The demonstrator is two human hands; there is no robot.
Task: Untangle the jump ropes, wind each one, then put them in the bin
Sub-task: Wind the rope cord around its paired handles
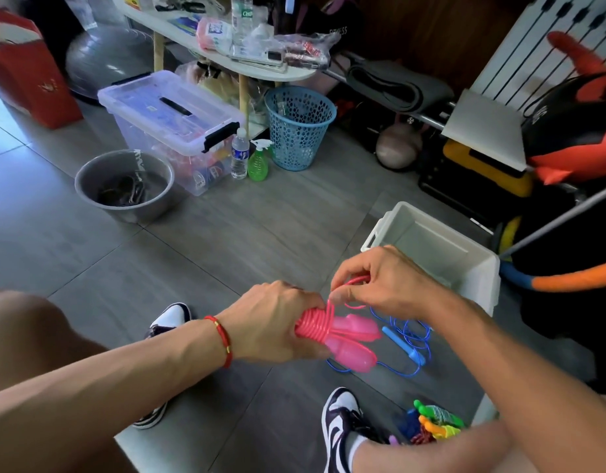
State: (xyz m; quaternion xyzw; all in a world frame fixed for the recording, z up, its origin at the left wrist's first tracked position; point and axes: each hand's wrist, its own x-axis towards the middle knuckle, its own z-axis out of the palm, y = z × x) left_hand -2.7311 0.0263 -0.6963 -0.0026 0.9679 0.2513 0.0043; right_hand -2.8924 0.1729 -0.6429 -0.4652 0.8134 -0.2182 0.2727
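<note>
Head view: seated person, both hands over grey floor tiles.
Left hand (277,322): grips pink jump rope (342,336) at its wound coils.
Right hand (380,281): pinches loose pink cord end.
Blue jump rope (405,346): lies uncoiled on floor.
White bin (479,268): beside right hand.

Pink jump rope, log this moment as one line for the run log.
left hand: grips pink jump rope bundle | right hand: pinches its loose end, winding | blue jump rope: on floor | white bin: no ropes visible inside

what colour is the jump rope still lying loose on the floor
Blue, cord and handles alike: the blue jump rope shows in the head view, on the floor beyond the pink one being wound.
</note>
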